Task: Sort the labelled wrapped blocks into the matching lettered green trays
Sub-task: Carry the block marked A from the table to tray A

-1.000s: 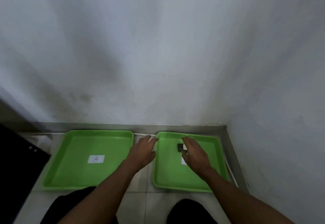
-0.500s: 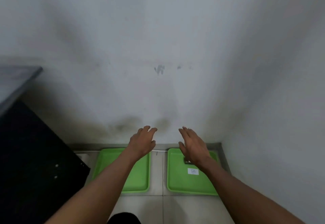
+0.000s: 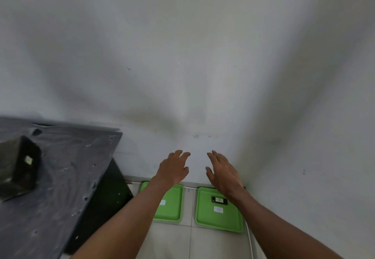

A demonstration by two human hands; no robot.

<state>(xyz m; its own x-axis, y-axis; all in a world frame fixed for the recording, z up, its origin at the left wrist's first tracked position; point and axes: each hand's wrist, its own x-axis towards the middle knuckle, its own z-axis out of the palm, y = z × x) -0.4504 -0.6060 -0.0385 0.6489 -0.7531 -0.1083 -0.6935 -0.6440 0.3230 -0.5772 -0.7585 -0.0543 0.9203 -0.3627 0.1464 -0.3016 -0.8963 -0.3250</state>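
Two green trays lie on the tiled floor against the wall. The left tray (image 3: 172, 210) carries a white label and is partly hidden by my left forearm. The right tray (image 3: 205, 216) holds a small black wrapped block (image 3: 219, 200) with a white label, above the tray's own white label. On the dark table at the left sits a larger black wrapped block (image 3: 19, 163) with a white label. My left hand (image 3: 173, 169) and my right hand (image 3: 222, 170) hover high above the trays, fingers spread, holding nothing.
A dark table (image 3: 60, 177) covered in black sheeting fills the lower left, its edge close to the left tray. White walls meet in a corner behind and to the right of the trays. A white cable (image 3: 250, 238) runs along the floor by the right wall.
My view has risen and pulled back: the trays look smaller and lower, and the table with the large block has come into sight. Both hands lifted away from the right tray, leaving the small block there.
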